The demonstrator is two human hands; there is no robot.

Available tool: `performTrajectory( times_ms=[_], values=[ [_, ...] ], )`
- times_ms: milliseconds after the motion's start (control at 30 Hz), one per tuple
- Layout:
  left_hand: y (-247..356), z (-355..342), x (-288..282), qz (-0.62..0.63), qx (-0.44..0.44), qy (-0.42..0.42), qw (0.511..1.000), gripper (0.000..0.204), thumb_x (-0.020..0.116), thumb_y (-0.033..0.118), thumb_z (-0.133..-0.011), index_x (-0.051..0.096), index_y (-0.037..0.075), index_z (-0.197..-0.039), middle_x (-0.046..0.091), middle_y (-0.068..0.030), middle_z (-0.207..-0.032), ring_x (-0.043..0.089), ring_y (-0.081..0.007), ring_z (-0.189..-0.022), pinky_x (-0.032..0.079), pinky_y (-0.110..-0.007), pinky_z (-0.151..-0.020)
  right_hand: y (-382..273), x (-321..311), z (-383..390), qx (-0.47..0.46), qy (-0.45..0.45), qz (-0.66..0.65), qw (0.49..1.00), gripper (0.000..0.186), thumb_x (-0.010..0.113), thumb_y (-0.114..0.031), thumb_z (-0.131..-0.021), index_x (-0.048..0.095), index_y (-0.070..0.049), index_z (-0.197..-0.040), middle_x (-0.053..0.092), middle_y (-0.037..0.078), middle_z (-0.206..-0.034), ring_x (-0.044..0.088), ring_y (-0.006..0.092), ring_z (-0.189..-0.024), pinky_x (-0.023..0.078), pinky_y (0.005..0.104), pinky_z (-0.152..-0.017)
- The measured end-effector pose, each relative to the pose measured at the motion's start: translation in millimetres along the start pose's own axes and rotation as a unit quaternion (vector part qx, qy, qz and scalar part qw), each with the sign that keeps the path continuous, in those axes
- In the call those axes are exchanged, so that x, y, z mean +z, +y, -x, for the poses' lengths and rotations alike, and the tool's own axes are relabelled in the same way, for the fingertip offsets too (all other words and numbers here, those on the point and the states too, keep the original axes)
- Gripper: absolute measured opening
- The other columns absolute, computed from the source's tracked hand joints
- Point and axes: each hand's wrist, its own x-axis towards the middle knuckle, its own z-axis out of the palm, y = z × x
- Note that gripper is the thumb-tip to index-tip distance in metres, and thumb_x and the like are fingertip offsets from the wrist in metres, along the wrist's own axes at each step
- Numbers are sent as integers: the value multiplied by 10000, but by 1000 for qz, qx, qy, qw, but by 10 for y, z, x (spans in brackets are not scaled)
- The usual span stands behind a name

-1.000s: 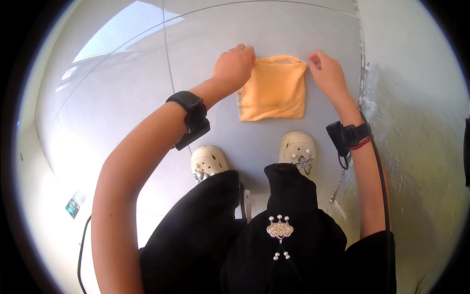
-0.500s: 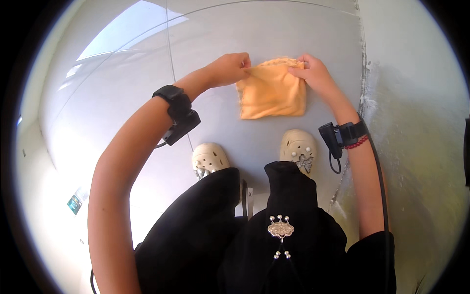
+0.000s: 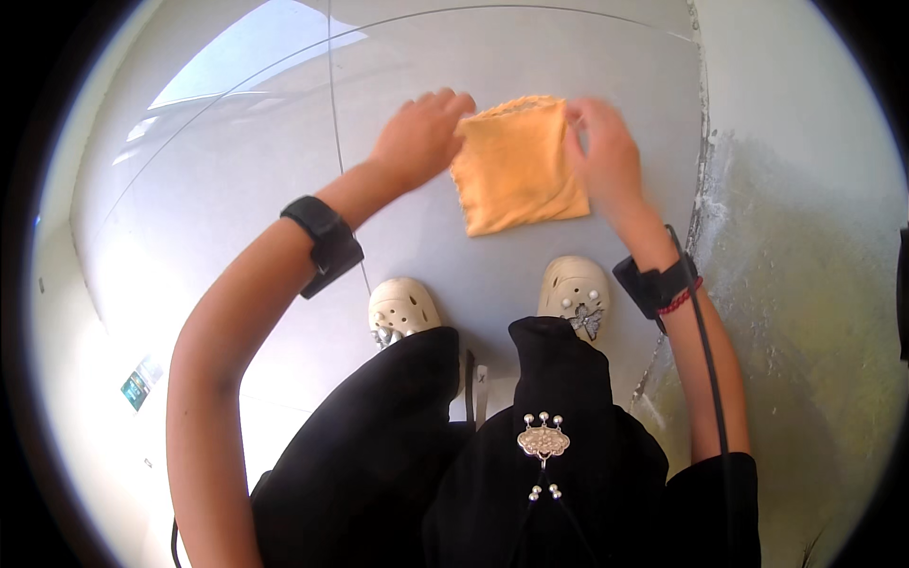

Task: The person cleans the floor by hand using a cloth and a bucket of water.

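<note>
An orange-yellow cloth (image 3: 519, 166) with a ruffled edge lies folded into a rough square on the floor, past my feet. Its top edge gapes a little between layers, and creases run across its lower right part. At the upper left corner is my left hand (image 3: 421, 137), fingers curled in and closed on the cloth's edge, back of the hand upward. My right hand (image 3: 608, 156) is beside the upper right corner, thumb and forefinger bent toward the cloth. Motion blurs it, so whether it grips the edge cannot be made out.
Smooth grey floor tiles (image 3: 246, 189) with dark joint lines surround the cloth. Along the right runs a stained wall (image 3: 795, 284) with a rough, chipped base. My cream clogs (image 3: 405, 305) stand close to the cloth. Both wrists carry black strapped devices (image 3: 327, 237); a cable (image 3: 705, 350) runs along my right forearm.
The cloth has become flatter and squarer, its upper edge spreading farther away from me. My left hand has turned back-upward and shifted slightly left; my right hand has moved a little and blurs.
</note>
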Motion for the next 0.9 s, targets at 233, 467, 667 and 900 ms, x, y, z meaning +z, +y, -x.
performTrajectory(
  times_ms=[233, 467, 667, 900],
  values=[
    [449, 258, 402, 61, -71, -346, 933, 276, 487, 340, -849, 594, 87, -824, 625, -78, -765, 595, -281, -727, 455, -389, -640, 33, 247, 358, 263, -393, -181, 862, 215, 383, 26, -675, 589, 7, -618, 594, 105, -576, 587, 175, -532, 467, 301, -511],
    [366, -40, 387, 19, -80, -424, 902, 510, 440, 468, -871, 635, 70, -620, 615, -47, -578, 626, -192, -623, 484, -323, -590, 10, 312, 1, 371, -485, -137, 780, 161, 432, -16, -643, 567, 5, -558, 575, 129, -503, 519, 167, -370, 404, 282, -380],
    [368, -186, 376, 40, -109, -523, 844, 585, 386, 524, -871, 631, 72, -592, 621, -21, -565, 615, -131, -526, 486, -265, -562, 24, 429, 14, 347, -564, -133, 737, 139, 468, -29, -623, 550, 1, -515, 571, 145, -494, 531, 175, -371, 392, 279, -366],
    [350, 245, 489, 103, -181, -520, 829, 670, 391, 637, -826, 607, 75, -532, 586, -1, -493, 603, -107, -492, 475, -240, -512, -257, 544, 381, 379, -533, -56, 754, 184, 477, -47, -610, 552, -28, -443, 534, 105, -417, 568, 208, -402, 444, 311, -419]
  ],
)
